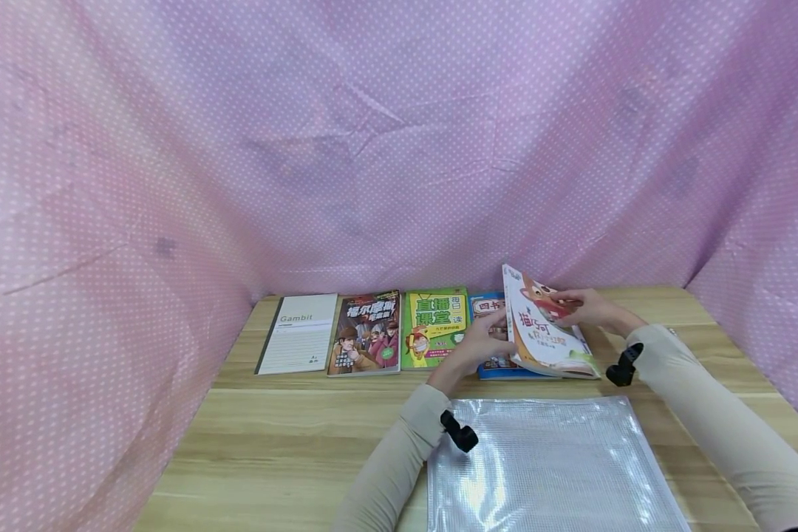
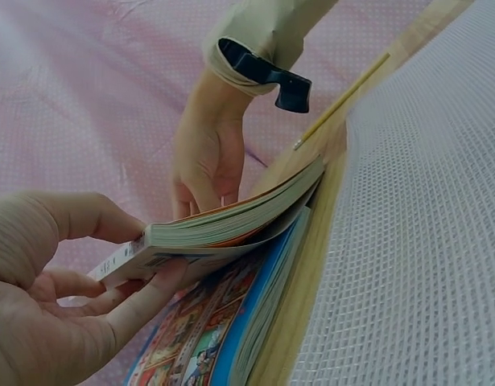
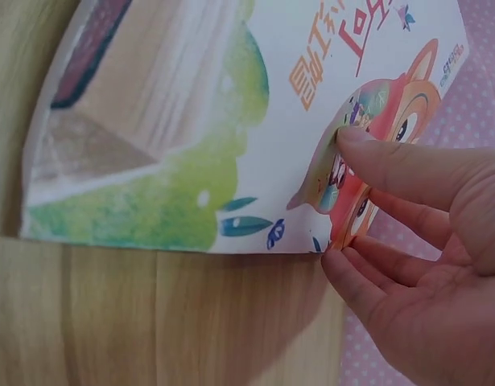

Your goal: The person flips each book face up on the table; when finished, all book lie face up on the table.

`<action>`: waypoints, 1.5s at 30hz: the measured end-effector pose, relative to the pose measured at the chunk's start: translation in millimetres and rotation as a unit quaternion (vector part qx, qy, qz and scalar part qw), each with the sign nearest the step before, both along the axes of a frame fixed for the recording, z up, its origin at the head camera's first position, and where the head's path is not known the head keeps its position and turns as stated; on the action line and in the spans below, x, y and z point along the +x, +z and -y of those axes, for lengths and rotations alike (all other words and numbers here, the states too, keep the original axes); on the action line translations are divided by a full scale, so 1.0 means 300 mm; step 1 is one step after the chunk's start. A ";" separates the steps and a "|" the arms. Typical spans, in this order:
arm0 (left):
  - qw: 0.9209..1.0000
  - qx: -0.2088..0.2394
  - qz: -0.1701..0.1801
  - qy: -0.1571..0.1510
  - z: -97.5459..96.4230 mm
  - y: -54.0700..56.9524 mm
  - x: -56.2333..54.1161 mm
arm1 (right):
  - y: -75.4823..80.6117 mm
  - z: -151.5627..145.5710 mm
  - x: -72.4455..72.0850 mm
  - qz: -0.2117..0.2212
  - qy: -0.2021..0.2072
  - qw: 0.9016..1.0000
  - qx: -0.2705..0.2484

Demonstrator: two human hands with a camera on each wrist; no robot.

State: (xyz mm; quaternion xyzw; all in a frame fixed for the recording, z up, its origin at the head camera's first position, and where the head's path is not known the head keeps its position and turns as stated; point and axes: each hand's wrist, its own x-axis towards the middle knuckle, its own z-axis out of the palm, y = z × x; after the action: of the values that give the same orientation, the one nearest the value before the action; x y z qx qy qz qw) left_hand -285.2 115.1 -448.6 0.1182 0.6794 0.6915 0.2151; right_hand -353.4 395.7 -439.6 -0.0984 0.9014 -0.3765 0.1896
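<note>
A white picture book (image 1: 539,332) with a cartoon animal on its cover is tilted, its left side raised over a blue-edged book (image 2: 223,314). My left hand (image 1: 475,343) grips its spine, thumb on top and fingers underneath. On the opposite edge my right hand (image 3: 424,217) pinches the book, its thumb lying on the cover. The far lower corner of the book's cover bends a little in the left wrist view. Much of the blue-edged book is hidden beneath it.
Left of the hands lie a green-and-yellow book (image 1: 432,347), a dark comic-style book (image 1: 366,332) and a pale notebook (image 1: 299,332). A translucent mesh pouch (image 1: 545,465) lies in front. A yellow pencil (image 2: 341,101) rests on the wooden table (image 1: 273,443). Pink dotted cloth (image 1: 372,185) hangs behind.
</note>
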 end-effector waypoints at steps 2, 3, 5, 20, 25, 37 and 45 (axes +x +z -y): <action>1.000 -0.004 0.005 -0.002 -0.006 -0.007 0.000 | -0.002 -0.008 0.000 0.000 -0.003 1.000 0.011; 1.000 -0.008 0.006 -0.003 -0.009 -0.010 -0.001 | -0.003 -0.013 0.000 0.000 -0.003 1.000 0.014; 1.000 -0.013 0.008 -0.007 -0.015 -0.018 -0.001 | -0.008 -0.023 -0.002 -0.001 -0.005 1.000 0.019; 0.999 -0.024 0.018 0.014 -0.102 -0.061 0.009 | -0.013 -0.097 0.023 -0.005 -0.016 1.000 0.017; 0.999 -0.020 0.023 0.020 -0.122 -0.067 0.013 | -0.015 -0.118 0.024 0.004 -0.025 0.999 0.025; 0.997 -0.037 0.018 0.068 -0.153 -0.089 0.021 | -0.025 -0.173 0.030 -0.028 -0.014 0.999 0.042; 0.997 -0.041 0.012 0.058 -0.177 -0.083 0.023 | -0.015 -0.200 0.035 -0.031 -0.021 0.997 0.064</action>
State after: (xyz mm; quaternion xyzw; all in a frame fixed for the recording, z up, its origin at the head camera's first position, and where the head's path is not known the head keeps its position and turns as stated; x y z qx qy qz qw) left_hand -278.3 168.4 -473.6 0.0607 0.7104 0.6756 0.1875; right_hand -343.0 455.6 -444.1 -0.0793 0.9310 -0.3189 0.1591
